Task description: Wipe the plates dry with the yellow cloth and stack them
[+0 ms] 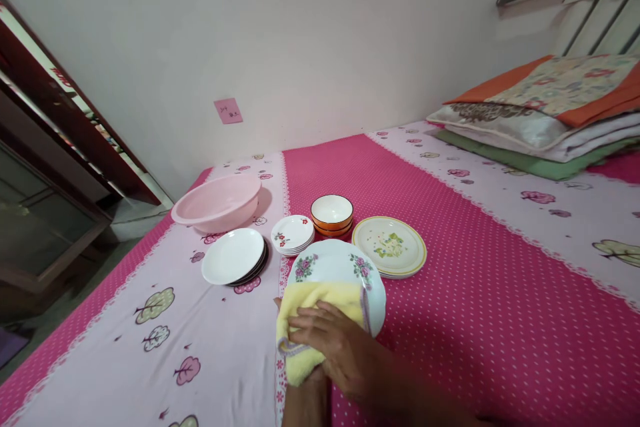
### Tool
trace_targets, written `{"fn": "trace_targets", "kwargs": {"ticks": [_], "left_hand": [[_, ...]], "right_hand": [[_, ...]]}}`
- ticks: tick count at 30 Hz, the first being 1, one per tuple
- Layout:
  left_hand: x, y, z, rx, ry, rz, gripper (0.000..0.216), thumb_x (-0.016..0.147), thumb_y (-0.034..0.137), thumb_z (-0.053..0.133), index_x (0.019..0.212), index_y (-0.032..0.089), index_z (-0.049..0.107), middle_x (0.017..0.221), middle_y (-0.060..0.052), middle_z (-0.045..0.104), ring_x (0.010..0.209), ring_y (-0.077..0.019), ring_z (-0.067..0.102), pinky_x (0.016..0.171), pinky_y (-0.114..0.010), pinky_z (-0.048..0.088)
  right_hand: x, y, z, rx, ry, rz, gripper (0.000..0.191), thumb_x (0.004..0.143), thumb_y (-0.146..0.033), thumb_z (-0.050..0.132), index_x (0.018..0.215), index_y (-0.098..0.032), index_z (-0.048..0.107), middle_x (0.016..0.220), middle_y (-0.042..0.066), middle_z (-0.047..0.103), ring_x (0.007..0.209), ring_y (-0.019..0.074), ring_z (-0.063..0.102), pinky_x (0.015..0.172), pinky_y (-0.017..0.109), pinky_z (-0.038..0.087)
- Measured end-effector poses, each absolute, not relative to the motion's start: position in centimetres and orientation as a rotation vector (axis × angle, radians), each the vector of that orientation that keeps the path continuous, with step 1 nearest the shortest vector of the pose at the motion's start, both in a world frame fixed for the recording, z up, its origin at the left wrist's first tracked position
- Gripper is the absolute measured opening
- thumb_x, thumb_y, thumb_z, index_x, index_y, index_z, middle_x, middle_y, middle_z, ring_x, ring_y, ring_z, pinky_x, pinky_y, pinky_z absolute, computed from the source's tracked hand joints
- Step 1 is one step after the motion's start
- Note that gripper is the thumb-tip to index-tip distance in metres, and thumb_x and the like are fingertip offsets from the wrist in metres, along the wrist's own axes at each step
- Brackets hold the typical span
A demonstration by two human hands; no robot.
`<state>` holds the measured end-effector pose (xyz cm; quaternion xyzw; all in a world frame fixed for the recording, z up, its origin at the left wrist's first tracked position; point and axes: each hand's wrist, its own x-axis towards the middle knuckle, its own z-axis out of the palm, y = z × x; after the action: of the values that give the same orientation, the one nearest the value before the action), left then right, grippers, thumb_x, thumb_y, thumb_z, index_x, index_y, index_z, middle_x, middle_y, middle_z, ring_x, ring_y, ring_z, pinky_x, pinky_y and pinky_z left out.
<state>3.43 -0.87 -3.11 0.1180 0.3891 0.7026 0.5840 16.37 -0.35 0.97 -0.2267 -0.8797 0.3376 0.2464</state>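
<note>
Right hand (340, 343) lying flattish, fingers slightly spread on yellow towel (320, 293) over flowered plate (331, 261); left hand (318, 379) mostly hidden, can't tell its grip.

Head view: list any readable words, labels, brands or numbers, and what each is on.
Pink note on the wall: handwriting, too small to read reliably.
Red lettering-like marks at upper left: too blurred to read; what they stand on is unclear.
Flowered plate, yellow cloth: no lettering visible.
Nothing clear enough to quote.
</note>
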Motion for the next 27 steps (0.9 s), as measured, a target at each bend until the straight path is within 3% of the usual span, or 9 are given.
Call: {"fn": "trace_targets", "kwargs": {"ticks": [5, 8, 13, 17, 21, 24, 27], "left_hand": [[7.1, 0.1, -3.2, 0.332, 1.078, 1.683, 0.058, 0.103, 0.035, 0.02, 0.127, 0.023, 0.072, 0.133, -0.018, 0.069, 0.142, -0.0419, 0.051, 0.111, -0.073, 0.04], [8.1, 0.3, -3.3, 0.249, 0.878, 1.717, 0.059, 0.105, 0.03, 0.017, 0.129, 0.023, 0.071, 0.142, -0.015, 0.066, 0.147, -0.0352, 0.046, 0.114, -0.068, 0.039], [6.9, -0.1, -2.9, 0.164, 0.646, 1.625, 0.05, 0.108, 0.042, 0.029, 0.132, 0.03, 0.071, 0.142, -0.007, 0.068, 0.144, -0.0242, 0.051, 0.12, -0.045, 0.041], [6.6, -0.2, -3.4, 0.164, 0.417, 1.517, 0.05, 0.104, 0.056, 0.043, 0.14, 0.029, 0.066, 0.147, -0.007, 0.065, 0.148, -0.029, 0.046, 0.124, -0.047, 0.035], [6.0, 0.0, -3.6, 0.173, 0.475, 1.535, 0.058, 0.099, 0.063, 0.05, 0.141, 0.027, 0.066, 0.145, -0.008, 0.066, 0.147, -0.0308, 0.046, 0.124, -0.046, 0.035], [4.9, 0.2, -2.8, 0.136, 0.537, 1.602, 0.059, 0.098, 0.064, 0.052, 0.141, 0.027, 0.066, 0.141, -0.009, 0.069, 0.143, -0.0296, 0.052, 0.122, -0.044, 0.038], [3.8, 0.3, -2.1, 0.12, 0.535, 1.63, 0.06, 0.098, 0.064, 0.05, 0.143, 0.026, 0.063, 0.14, -0.01, 0.069, 0.138, -0.0294, 0.058, 0.119, -0.045, 0.041]], "right_hand": [[15.2, 0.5, 1.1, -0.654, -2.37, 0.747, 0.055, 0.094, -0.016, 0.048, 0.149, -0.022, 0.053, 0.16, 0.004, 0.051, 0.152, 0.0208, 0.039, 0.13, 0.04, 0.019], [14.8, 1.4, 1.3, -0.698, -2.376, 0.572, 0.058, 0.095, -0.015, 0.048, 0.152, -0.022, 0.049, 0.163, 0.004, 0.047, 0.153, 0.0203, 0.036, 0.131, 0.041, 0.017], [15.5, 3.2, 1.5, -0.877, -2.276, 0.301, 0.07, 0.083, -0.007, 0.049, 0.153, -0.017, 0.048, 0.161, 0.007, 0.048, 0.155, 0.0212, 0.032, 0.131, 0.046, 0.013], [17.4, 4.5, 1.3, -1.03, -2.191, 0.152, 0.071, 0.082, -0.01, 0.054, 0.153, -0.02, 0.047, 0.162, 0.008, 0.047, 0.155, 0.0274, 0.029, 0.129, 0.057, 0.008], [19.0, 5.6, 0.8, -1.165, -2.122, 0.127, 0.064, 0.084, -0.017, 0.059, 0.148, -0.023, 0.054, 0.158, 0.011, 0.051, 0.152, 0.0347, 0.035, 0.123, 0.063, 0.021], [19.5, 6.1, 0.3, -1.176, -2.089, 0.136, 0.06, 0.088, -0.023, 0.061, 0.147, -0.021, 0.056, 0.157, 0.014, 0.051, 0.148, 0.0356, 0.04, 0.118, 0.059, 0.035], [19.6, 6.3, 0.2, -1.152, -2.072, 0.175, 0.064, 0.088, -0.024, 0.061, 0.15, -0.02, 0.052, 0.156, 0.016, 0.05, 0.144, 0.0345, 0.044, 0.116, 0.057, 0.039]]}}
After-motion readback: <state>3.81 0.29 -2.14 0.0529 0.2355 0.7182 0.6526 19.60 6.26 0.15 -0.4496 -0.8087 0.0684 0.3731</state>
